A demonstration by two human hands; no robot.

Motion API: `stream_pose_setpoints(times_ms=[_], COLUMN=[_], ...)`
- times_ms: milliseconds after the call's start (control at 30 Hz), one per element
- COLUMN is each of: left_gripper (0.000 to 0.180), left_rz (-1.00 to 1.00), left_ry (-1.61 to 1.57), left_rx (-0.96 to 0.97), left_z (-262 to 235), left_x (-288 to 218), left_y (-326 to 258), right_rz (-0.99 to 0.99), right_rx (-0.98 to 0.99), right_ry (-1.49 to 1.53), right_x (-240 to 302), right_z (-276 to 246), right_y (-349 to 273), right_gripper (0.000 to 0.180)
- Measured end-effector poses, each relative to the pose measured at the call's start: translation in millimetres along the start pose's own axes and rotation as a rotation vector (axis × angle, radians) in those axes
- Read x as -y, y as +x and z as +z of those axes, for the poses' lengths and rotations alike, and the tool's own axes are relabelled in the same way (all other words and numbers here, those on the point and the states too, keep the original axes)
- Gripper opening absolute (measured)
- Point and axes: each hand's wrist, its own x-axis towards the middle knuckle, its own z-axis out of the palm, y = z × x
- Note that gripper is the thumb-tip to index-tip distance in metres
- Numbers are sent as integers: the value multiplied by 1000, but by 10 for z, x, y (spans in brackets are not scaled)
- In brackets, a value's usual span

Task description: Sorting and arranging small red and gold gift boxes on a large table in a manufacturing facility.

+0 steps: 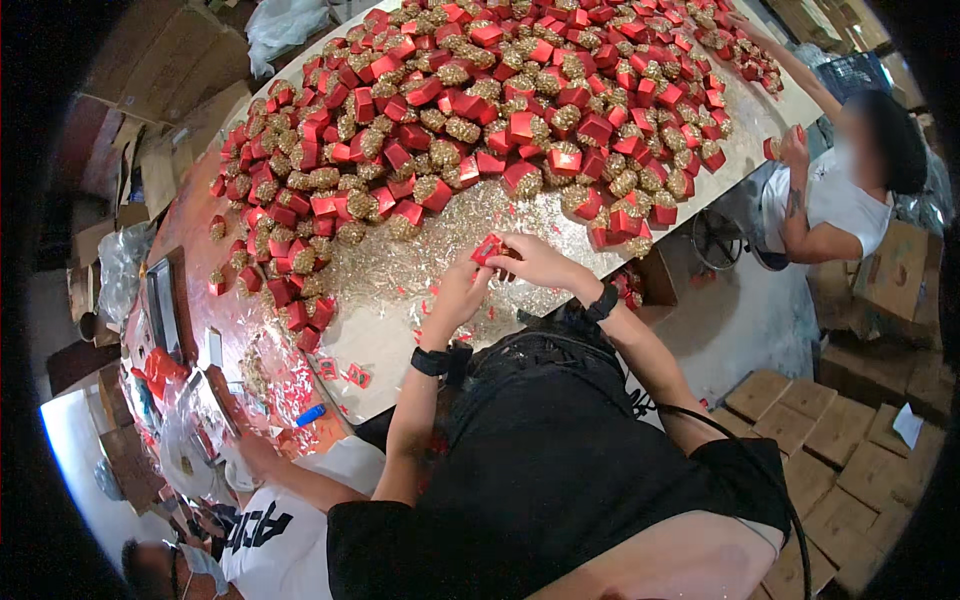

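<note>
Close to the table's near edge, my left hand (pixel 462 290) and my right hand (pixel 540 262) meet in front of my body. Both are closed, with their fingertips on a small red piece (pixel 487 249) that looks flat and has pale marks. My right fingers partly cover it. Just beyond my hands lies a large pile of red, box-like ornaments with gold, glittery tufts (pixel 435 190). Gold glitter and red scraps are scattered on the pale tabletop (pixel 360 330) around my hands. Similar flat red pieces (pixel 358 375) rest near the edge, left of my left wrist.
At the right, a co-worker in a white shirt (pixel 840 200) holds a red ornament (pixel 773 148). Another person in white (pixel 290 490) works close at my left, near a blue tube-like object (pixel 311 415). Cardboard boxes (pixel 840 430) stand behind me to the right.
</note>
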Motion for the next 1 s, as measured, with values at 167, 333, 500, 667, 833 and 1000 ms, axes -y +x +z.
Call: stream_pose_setpoints(times_ms=[167, 333, 500, 667, 833, 1000], left_gripper=[20, 20, 24, 37, 68, 75], left_rz=[-70, 16, -162, -278, -471, -768], left_ry=[-17, 72, 35, 580, 656, 361], left_rx=[52, 58, 99, -271, -273, -331], left_z=[-20, -67, -41, -94, -361, -318], left_x=[125, 251, 604, 1150, 1395, 1721], left_y=[26, 51, 118, 376, 757, 758], right_rz=[118, -23, 224, 523, 569, 287], right_rx=[80, 286, 583, 496, 151, 185], right_ry=[-215, -649, -140, 889, 1503, 1272], right_x=[-46, -139, -182, -365, -173, 36], right_z=[18, -60, -286, -421, -531, -480], right_y=[27, 57, 101, 11, 83, 150], right_gripper=[20, 38, 36, 24, 18, 19])
